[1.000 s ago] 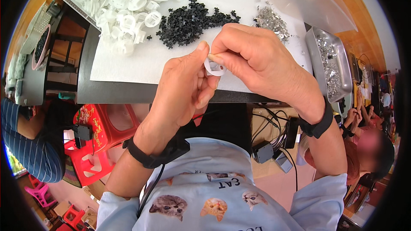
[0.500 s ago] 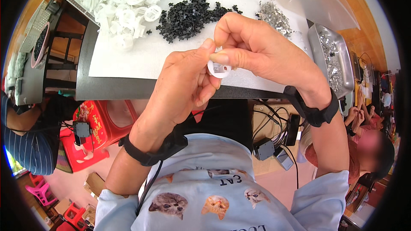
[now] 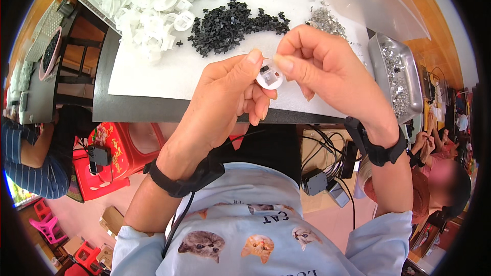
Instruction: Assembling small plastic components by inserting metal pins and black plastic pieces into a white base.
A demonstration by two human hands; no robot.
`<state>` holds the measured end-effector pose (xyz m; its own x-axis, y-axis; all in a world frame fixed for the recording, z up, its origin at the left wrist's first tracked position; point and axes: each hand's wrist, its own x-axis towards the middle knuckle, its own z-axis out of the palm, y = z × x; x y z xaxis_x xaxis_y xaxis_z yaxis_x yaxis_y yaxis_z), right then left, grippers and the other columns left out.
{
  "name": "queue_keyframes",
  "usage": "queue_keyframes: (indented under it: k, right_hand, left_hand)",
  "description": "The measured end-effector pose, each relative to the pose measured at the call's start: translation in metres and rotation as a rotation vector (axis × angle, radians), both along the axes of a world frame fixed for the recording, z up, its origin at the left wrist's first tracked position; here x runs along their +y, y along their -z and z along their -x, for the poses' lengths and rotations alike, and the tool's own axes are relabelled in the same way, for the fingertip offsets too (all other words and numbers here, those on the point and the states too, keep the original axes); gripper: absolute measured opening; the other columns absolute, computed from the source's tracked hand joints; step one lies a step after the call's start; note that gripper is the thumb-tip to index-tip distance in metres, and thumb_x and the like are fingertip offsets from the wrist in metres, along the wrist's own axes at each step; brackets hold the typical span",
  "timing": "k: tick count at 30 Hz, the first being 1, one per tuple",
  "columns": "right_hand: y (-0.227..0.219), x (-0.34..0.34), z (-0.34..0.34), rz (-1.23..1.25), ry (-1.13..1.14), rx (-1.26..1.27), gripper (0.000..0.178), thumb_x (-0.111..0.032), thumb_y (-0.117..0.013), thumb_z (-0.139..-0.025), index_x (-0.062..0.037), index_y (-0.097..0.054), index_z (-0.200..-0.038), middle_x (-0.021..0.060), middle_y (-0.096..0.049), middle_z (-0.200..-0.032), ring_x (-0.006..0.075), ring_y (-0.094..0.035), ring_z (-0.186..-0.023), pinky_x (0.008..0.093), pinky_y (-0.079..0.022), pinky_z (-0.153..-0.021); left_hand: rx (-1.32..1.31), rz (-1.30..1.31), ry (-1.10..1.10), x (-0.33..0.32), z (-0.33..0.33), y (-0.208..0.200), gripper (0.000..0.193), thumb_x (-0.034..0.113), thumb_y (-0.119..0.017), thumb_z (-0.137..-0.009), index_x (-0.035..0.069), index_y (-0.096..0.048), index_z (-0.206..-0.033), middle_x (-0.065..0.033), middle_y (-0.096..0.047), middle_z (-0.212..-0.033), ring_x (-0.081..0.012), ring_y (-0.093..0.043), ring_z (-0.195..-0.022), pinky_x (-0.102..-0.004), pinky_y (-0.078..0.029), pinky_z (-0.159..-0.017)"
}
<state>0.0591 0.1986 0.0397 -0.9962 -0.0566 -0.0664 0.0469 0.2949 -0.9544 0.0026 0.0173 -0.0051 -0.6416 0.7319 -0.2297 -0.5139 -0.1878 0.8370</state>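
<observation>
Between the thumb and fingers of my left hand (image 3: 220, 84) is a small round white plastic part (image 3: 270, 79), tilted so its recessed inner side shows. A small black piece (image 3: 264, 69) sits in its upper left, with a reddish-brown spot at its right. My right hand (image 3: 332, 74) has thumb and forefinger closed together at the part's upper right edge; whatever is between those fingertips is hidden. Beyond my hands, on white sheeting (image 3: 169, 79), lie a heap of black cross-shaped pieces (image 3: 220, 28), a large pile of similar white plastic parts (image 3: 153, 0) and small shiny metal pieces (image 3: 327, 20).
A metal tray (image 3: 376, 53) of shiny pieces stands to the right. Below the dark table edge (image 3: 138, 108) are a red stool (image 3: 128, 145) at left and cables with small boxes (image 3: 314, 181) at right. Other people sit at both sides, one in a striped shirt (image 3: 36, 163).
My right thumb has slid off the face of the white part to its edge, uncovering the black piece. Both hands and the part have shifted slightly to the right.
</observation>
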Motion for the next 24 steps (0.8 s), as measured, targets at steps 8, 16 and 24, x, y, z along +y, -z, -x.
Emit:
queue_keyframes:
  k: [8, 16, 24]
  right_hand:
    - [0.002, -0.006, -0.008, -0.045, 0.081, -0.117, 0.021, -0.017, -0.062, -0.091, -0.002, -0.055, -0.077, -0.0029, -0.05, -0.061, 0.0028, -0.041, -0.052, 0.0214, -0.033, -0.044]
    - [0.012, -0.007, -0.011, -0.032, 0.129, -0.088, 0.021, -0.016, -0.061, -0.091, -0.0011, -0.054, -0.077, -0.0025, -0.05, -0.06, 0.0034, -0.04, -0.052, 0.0225, -0.03, -0.044]
    - [0.009, -0.015, -0.012, -0.134, 0.143, -0.021, 0.02, -0.013, -0.06, -0.09, 0.0019, -0.053, -0.078, 0.0025, -0.052, -0.059, 0.0064, -0.042, -0.052, 0.0253, -0.033, -0.044]
  left_hand:
    - [0.079, -0.001, 0.007, 0.004, -0.003, -0.003, 0.037, 0.026, -0.046, -0.1, -0.006, -0.059, -0.115, -0.0132, -0.065, -0.078, -0.0133, -0.061, -0.06, -0.0226, -0.049, -0.048]
    - [0.142, 0.013, -0.054, 0.004, -0.008, 0.0, 0.03, 0.006, -0.047, -0.093, -0.008, -0.059, -0.116, -0.0157, -0.067, -0.089, -0.021, -0.069, -0.077, -0.0273, -0.058, -0.069]
    - [0.241, 0.05, -0.159, 0.007, -0.012, 0.004, 0.026, 0.005, -0.051, -0.093, -0.009, -0.062, -0.112, -0.015, -0.067, -0.1, -0.0163, -0.068, -0.084, -0.0273, -0.058, -0.077]
